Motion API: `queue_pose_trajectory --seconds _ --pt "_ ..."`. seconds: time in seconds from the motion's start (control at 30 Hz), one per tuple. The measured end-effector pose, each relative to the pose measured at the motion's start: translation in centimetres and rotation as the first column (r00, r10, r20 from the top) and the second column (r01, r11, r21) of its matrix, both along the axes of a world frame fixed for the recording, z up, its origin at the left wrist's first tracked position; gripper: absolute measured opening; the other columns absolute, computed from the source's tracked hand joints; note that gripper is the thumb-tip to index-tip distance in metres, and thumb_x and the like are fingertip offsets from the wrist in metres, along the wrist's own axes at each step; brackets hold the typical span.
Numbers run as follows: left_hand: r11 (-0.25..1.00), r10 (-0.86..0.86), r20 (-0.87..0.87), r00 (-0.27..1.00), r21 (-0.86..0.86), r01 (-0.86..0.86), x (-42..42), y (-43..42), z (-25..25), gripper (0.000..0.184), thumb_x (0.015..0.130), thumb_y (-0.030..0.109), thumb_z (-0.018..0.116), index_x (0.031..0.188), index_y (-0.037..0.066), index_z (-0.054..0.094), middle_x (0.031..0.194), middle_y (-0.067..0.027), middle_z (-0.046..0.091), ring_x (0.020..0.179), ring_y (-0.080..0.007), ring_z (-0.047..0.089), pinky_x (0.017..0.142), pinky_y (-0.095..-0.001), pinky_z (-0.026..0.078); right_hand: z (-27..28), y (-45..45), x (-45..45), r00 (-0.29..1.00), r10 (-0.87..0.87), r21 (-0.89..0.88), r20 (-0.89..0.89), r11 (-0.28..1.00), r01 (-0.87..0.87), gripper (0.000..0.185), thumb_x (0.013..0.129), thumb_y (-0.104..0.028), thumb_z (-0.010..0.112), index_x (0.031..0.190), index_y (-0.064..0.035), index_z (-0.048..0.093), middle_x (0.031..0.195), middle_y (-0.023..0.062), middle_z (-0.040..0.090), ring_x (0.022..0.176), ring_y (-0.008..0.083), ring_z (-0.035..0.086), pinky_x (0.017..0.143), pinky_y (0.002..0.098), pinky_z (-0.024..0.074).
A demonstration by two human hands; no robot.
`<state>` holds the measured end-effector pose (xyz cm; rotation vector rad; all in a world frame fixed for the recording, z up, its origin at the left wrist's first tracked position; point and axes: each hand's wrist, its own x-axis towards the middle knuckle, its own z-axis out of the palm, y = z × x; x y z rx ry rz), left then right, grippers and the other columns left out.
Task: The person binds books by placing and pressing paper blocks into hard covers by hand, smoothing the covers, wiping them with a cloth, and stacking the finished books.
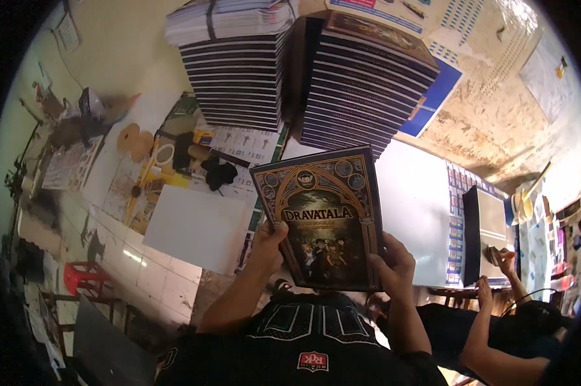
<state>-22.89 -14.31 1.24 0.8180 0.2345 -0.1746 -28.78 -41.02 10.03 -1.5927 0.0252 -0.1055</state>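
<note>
- White desk (412, 219) out front, two tall book stacks (236, 83) rising at the back!
- Centre stage, dark ornate book (326, 225), cover up, title reading "DRAVATALA"!
- Left fingers (279, 233) grip one side, right fingers (381, 267) the other!

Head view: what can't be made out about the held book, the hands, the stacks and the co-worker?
All in the head view:
- Held book: the line under the title is blurred; its back faces away.
- Left hand and right hand: fingertips behind the book, hidden by it.
- Right stack: spine lettering too small.
- Co-worker's hand: the item in it is too small to identify.
</note>
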Motion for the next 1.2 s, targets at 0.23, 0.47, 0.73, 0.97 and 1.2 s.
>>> queue_pose_trajectory --seconds 0.23,0.47,0.73,0.97,1.2 --pt "0.999 0.017 0.15 0.988 0.025 -0.021 -0.2 -0.3 2.5 0.036 0.09 0.022 0.069 0.12 0.006 0.057 0.108 -0.0031 0.062 0.105 -0.0151 0.056 0.092 -0.0323 0.044 -0.4 -0.3 0.8 1.0 -0.002 -0.142 0.012 0.99 0.003 0.039 0.082 -0.003 0.073 0.117 0.004 0.054 0.105 0.0144 0.066 0.095 0.0186 0.064 0.086 0.0322 0.0507" --pt "0.996 -0.069 0.075 0.995 0.064 0.064 0.4 -3.2 1.8 0.042 0.092 0.023 0.067 0.124 0.0 0.054 0.112 -0.0035 0.06 0.101 -0.0125 0.053 0.093 -0.0299 0.043 -1.6 -2.4 2.0 1.0 -0.019 -0.088 -0.005 0.996 0.019 0.059 0.086 -0.002 0.061 0.14 -0.0002 0.038 0.122 0.0134 0.057 0.111 0.0205 0.055 0.096 0.033 0.0429" --pt "0.74 -0.369 0.057 0.928 0.623 0.255 9.8 -2.7 1.7 0.077 0.083 0.039 0.076 0.136 -0.002 0.039 0.132 -0.0181 0.051 0.124 -0.0262 0.046 0.106 -0.0394 0.036 -3.1 -6.0 6.8 0.999 0.008 -0.011 -0.044 1.0 -0.009 0.046 0.085 -0.003 0.066 0.128 -0.0011 0.048 0.114 0.0059 0.057 0.105 0.0175 0.054 0.093 0.0311 0.041" --pt "-0.502 0.372 -0.337 0.865 0.711 0.492 20.5 14.5 -4.9 0.103 0.074 0.058 0.072 0.149 0.006 0.023 0.153 -0.0232 0.025 0.14 -0.0403 0.027 0.11 -0.0644 0.019 -4.3 -10.4 10.8 1.0 0.027 -0.097 0.01 0.995 -0.026 0.044 0.086 -0.001 0.064 0.128 0.0009 0.051 0.113 0.0074 0.06 0.104 0.0174 0.055 0.095 0.0315 0.0409" --pt "-0.782 0.162 -0.047 0.986 0.603 0.157 21.3 17.0 -4.0 0.032 0.092 0.025 0.055 0.112 0.0 0.058 0.115 -0.021 0.06 0.111 -0.0341 0.056 0.09 -0.0461 0.047 -3.2 -10.1 13.2 0.992 0.118 -0.517 0.033 0.852 -0.084 0.041 0.082 -0.005 0.068 0.121 -0.0003 0.055 0.087 0.0221 0.068 0.075 0.0375 0.069 0.068 0.0375 0.0525"
